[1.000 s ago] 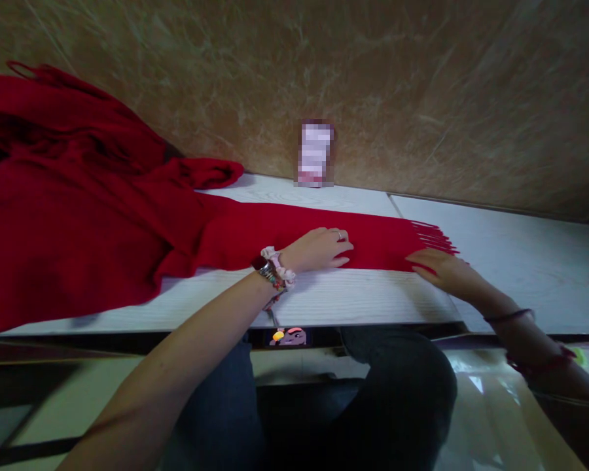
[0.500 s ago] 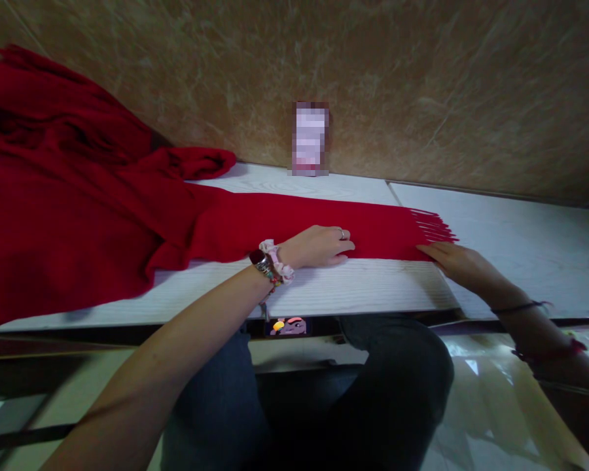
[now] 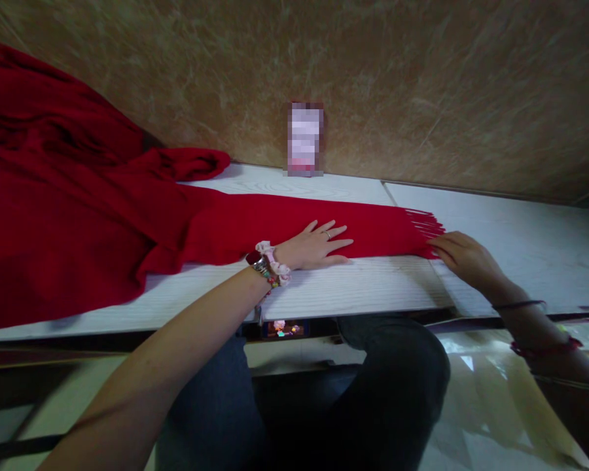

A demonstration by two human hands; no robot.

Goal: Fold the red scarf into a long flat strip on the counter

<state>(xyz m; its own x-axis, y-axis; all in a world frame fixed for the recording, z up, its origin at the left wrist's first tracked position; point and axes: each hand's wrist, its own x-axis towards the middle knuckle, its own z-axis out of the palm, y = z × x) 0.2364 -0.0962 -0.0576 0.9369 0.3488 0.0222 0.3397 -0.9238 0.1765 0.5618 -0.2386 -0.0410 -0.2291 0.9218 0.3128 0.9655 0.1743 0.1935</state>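
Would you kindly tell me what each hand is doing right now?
Left hand: open, fingers spread on the red cloth.
Right hand: fingertips at the fringe; whether pinching cannot be told.

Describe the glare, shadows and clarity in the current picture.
Head view: glare spots the shiny surface at lower right; same view, fold shadows darken the red cloth at left; same view, the item against the wall is pixelated past reading.

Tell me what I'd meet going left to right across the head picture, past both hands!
Bunched red cloth, watch, scrunchie, left hand, red fringe, right hand.
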